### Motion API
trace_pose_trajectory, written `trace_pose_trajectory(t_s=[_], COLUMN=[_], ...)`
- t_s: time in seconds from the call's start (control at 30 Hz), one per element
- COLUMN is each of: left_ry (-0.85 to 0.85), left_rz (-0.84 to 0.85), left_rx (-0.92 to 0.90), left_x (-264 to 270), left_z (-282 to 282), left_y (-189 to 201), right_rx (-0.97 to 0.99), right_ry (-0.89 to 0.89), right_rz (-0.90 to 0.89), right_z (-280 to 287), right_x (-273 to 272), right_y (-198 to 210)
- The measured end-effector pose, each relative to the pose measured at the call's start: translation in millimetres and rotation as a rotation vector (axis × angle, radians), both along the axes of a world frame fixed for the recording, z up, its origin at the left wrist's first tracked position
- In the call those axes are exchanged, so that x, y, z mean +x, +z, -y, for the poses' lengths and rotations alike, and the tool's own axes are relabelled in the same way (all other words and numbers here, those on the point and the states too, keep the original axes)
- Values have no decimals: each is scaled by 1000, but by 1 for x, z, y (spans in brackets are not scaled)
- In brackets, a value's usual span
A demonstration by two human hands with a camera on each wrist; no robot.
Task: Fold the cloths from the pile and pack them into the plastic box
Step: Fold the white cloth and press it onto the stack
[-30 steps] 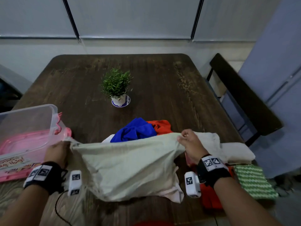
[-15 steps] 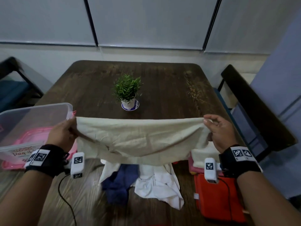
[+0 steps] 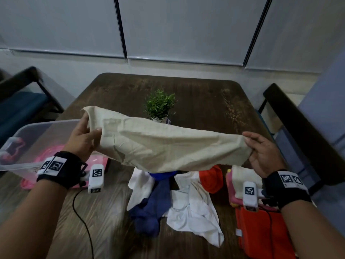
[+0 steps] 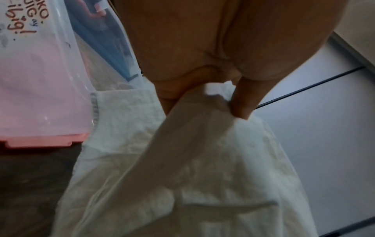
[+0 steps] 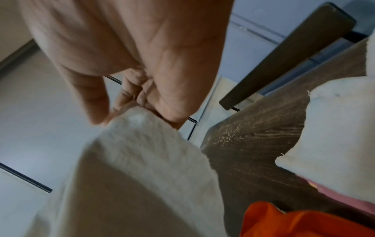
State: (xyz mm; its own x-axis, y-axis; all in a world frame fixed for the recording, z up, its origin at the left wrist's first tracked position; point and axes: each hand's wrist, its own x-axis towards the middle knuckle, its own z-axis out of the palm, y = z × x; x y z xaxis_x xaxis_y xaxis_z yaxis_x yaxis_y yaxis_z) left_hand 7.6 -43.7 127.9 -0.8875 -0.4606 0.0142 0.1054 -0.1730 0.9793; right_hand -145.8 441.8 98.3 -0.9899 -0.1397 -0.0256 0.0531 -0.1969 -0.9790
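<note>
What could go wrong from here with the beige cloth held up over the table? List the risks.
1. The beige cloth hangs between the left hand and right hand, right in front of the potted plant; swinging it forward may topple the plant.
2. Its lower edge hangs close above the loose pile, so laying it down there would likely fold it lumpy.

The head view looks forward and down from above the near edge of the tabletop (image 3: pixel 196 94), taking in both forearms and the far wall. Each wrist view sits very close under its palm, facing along the fingers: the left hand (image 4: pixel 202 48) and right hand (image 5: pixel 131 48) each at an end of the beige cloth (image 3: pixel 168 144), which all three views share.
</note>
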Motion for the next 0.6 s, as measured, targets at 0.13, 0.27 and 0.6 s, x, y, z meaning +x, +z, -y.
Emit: trace_pose_trajectory(t_s=[0.13,0.27,0.6], left_ry=[172,287,138], left_rz=[83,34,65], left_rx=[-186,-280,-487], left_x=[-3,-5,-23], left_z=[16,28,49], left_y=[-3,-5,3], right_rx=[53,-52,37], right_ry=[-40,-48,-37], right_rz=[-58,-25,33], right_z=[12,15,32], right_x=[9,14,31], right_y=[-11,-18,-33])
